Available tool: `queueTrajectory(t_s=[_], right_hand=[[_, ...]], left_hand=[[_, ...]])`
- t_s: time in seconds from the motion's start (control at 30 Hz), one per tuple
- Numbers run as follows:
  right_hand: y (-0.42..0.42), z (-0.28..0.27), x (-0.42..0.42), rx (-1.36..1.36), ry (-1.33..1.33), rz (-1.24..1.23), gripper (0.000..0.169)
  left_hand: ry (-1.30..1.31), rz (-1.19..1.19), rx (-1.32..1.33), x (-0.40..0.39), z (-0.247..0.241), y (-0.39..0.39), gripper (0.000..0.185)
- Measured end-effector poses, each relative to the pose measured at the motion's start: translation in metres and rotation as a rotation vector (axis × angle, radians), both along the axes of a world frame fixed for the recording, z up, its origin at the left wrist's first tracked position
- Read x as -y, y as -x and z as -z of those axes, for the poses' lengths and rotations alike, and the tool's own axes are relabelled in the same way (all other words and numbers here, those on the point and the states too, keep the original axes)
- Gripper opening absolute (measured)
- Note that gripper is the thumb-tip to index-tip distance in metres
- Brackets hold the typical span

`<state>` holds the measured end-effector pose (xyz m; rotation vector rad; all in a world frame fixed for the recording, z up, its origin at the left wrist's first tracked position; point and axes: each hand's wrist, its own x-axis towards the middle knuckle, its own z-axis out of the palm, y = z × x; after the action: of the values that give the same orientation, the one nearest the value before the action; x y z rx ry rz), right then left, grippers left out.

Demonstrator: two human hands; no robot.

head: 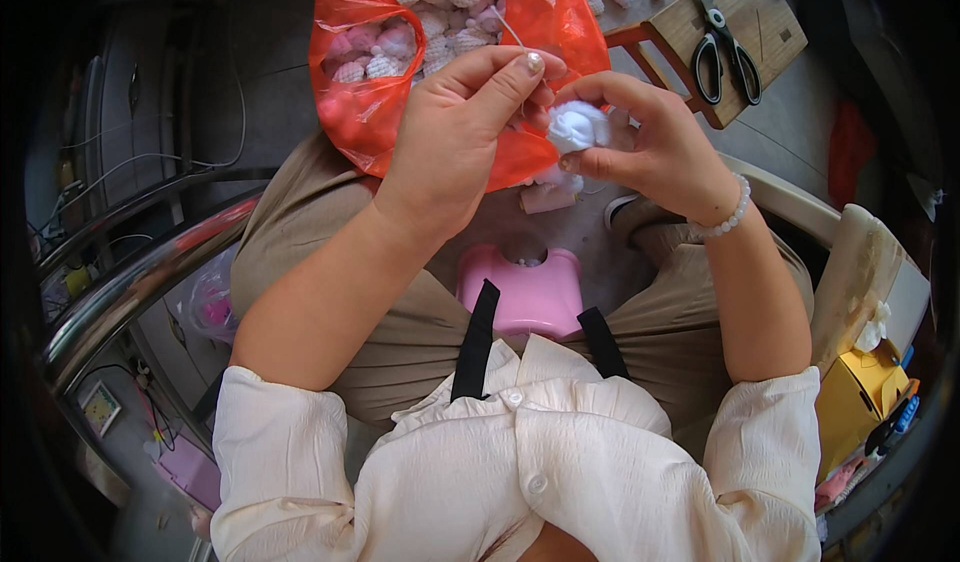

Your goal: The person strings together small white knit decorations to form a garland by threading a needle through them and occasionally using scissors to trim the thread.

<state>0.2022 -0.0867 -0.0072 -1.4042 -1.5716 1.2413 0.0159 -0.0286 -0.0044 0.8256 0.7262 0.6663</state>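
Note:
Between the thumb and fingers of my right hand (pixel 660 138) sits a small round piece of fluffy white stuffing or plush (pixel 577 125). My left hand (pixel 465 119) pinches a thin white thread (pixel 508 26) at thumb and forefinger, just left of the white piece. Whether a needle is in that pinch cannot be made out. Beneath both hands an orange-red plastic bag (pixel 352 127) gapes, filled with many small pink and white knitted or plush pieces (pixel 442 18).
Scissors with black and white handles (pixel 724 56) lie on a wooden stool (pixel 772 18) at upper right. A pink plastic stool (pixel 521 292) stands between my knees, with a thread spool (pixel 547 200) beyond it. A yellow box (pixel 862 389) sits at right, a metal rail (pixel 150 284) at left.

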Motion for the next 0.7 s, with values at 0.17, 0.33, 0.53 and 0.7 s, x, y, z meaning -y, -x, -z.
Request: queueTrajectory(t_s=[0.17, 0.33, 0.53, 0.7], right_hand=[[0.012, 0.002, 0.003, -0.276, 0.035, 0.116, 0.037], [0.013, 0.000, 0.001, 0.066, -0.297, 0.193, 0.038], [0.022, -0.005, 0.008, 0.274, -0.451, 0.176, 0.038], [0.029, -0.011, 0.022, 0.423, -0.435, 0.103, 0.036]], left_hand=[[0.024, -0.053, -0.027, 0.003, -0.005, -0.005, 0.019], [0.116, -0.011, -0.174, 0.001, 0.001, 0.003, 0.019], [0.478, 0.157, -0.302, 0.005, -0.007, 0.000, 0.020], [0.551, 0.001, -0.296, 0.004, 0.006, -0.006, 0.017]])
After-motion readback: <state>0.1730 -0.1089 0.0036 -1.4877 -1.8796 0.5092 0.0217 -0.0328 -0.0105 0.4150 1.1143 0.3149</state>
